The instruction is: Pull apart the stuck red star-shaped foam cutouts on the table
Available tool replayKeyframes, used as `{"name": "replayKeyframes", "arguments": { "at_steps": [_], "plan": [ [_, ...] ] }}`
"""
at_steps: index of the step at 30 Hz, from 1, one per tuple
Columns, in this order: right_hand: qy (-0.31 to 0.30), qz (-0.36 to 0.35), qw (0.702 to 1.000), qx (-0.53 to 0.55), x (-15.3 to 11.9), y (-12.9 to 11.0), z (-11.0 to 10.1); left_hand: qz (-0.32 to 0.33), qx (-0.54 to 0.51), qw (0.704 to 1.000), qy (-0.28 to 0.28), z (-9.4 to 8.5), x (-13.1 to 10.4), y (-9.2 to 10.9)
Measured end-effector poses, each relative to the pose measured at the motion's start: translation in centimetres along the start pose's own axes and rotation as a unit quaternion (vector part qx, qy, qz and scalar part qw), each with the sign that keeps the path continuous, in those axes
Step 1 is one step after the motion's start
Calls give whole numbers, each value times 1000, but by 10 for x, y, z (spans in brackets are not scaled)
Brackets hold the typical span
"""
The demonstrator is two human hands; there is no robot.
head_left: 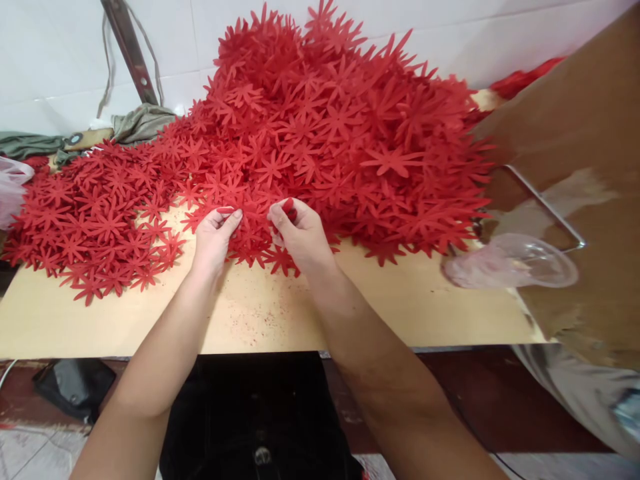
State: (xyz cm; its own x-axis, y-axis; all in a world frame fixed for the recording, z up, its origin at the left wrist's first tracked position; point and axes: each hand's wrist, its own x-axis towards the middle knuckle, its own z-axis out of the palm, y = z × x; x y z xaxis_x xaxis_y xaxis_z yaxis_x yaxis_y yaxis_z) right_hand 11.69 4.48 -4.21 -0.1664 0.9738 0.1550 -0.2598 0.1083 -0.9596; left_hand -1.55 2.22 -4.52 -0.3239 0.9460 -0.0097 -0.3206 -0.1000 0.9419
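A large heap of red flower-shaped cutouts (340,127) covers the back of the pale wooden table (260,320). A lower spread of the same cutouts (107,223) lies on the left. At the front edge of the heap, my left hand (219,230) pinches a red piece between thumb and fingertips. Just right of it, my right hand (297,230) is closed on a red piece that shows between the thumb and curled fingers. The two hands are a short gap apart. Whether each held piece is a whole cutout is hidden by the fingers.
On the right stand a brown cardboard sheet (575,153) and a clear plastic cup (540,261) at the table's edge. Grey-green cloth (143,123) lies at the back left, near a metal bracket (131,53). A black bag (75,387) is on the floor, lower left.
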Motion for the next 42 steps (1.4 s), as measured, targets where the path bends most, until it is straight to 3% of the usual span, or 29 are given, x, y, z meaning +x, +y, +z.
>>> {"name": "replayKeyframes", "arguments": {
  "at_steps": [6, 12, 18, 23, 29, 33, 37, 39, 42],
  "plan": [
    [-11, 32, 999, -2, -3, -5, 1, 12, 86, 996, -32, 5, -5, 1],
    [-59, 39, 997, 22, -1, -1, 1, 12, 54, 993, -107, 10, -8, -1],
    [43, 68, 993, 82, 2, 2, -1, 12, 54, 988, -146, 8, -6, -1],
    [100, 46, 993, 46, 8, 4, -13, 16, 77, 990, -113, 5, -4, -1],
    [89, 36, 994, 51, 10, 2, -16, 83, 150, 983, -64, -1, 1, -7],
    [71, 59, 994, 53, 6, 0, -9, 170, 226, 959, -7, -6, 6, -15],
    [46, 47, 998, 2, 3, 0, -6, 260, 299, 915, 74, -11, 6, -10],
    [30, 24, 999, -27, 2, 0, -6, 283, 307, 906, 66, -10, 2, -5],
    [-7, 0, 999, -54, -1, -2, -4, 247, 254, 935, -23, -4, -6, 0]
  ]
}}
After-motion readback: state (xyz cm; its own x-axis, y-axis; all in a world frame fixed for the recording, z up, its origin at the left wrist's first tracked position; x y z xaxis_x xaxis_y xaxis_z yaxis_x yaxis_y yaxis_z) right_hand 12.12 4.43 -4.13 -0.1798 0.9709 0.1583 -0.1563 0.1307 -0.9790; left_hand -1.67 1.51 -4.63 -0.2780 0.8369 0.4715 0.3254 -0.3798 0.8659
